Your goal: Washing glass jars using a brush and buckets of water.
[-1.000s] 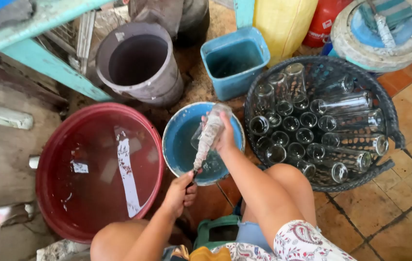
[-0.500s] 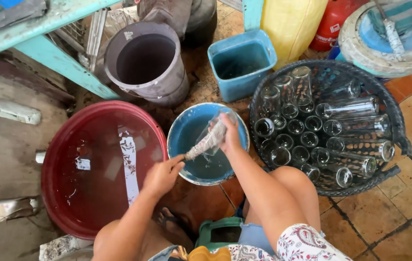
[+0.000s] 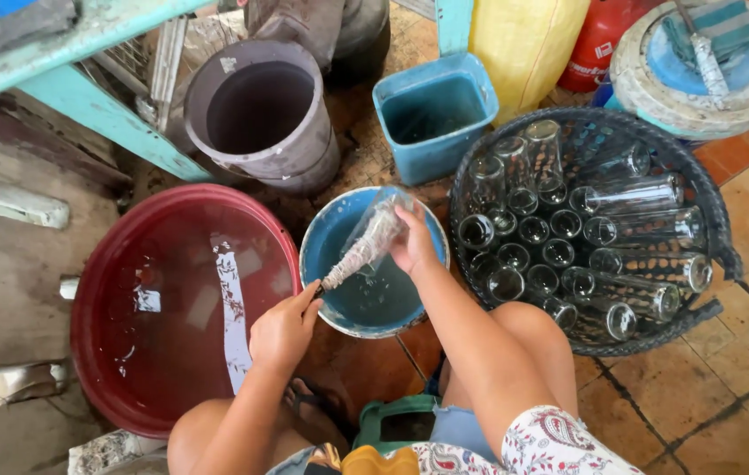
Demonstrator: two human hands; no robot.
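A tall clear glass (image 3: 381,227) lies tilted over a blue basin (image 3: 337,236) holding water, and my right hand (image 3: 413,243) grips its upper end. A soapy bottle brush (image 3: 352,260) is pushed inside the glass. My left hand (image 3: 282,330) holds the brush's handle at the basin's near left rim. Just right of the basin, a dark round basket (image 3: 693,188) holds several clean clear glasses, some upright and some lying down.
A large red tub (image 3: 111,290) of water sits at left. Behind the basin are a grey bucket (image 3: 260,114) and a blue square tub (image 3: 434,114). A yellow sack (image 3: 524,40), a red gas cylinder (image 3: 599,40) and a round lidded container (image 3: 700,70) stand at the back right.
The glass has tipped from nearly upright to slanting over the basin. My left hand has moved up to the basin rim, driving the brush into the glass.
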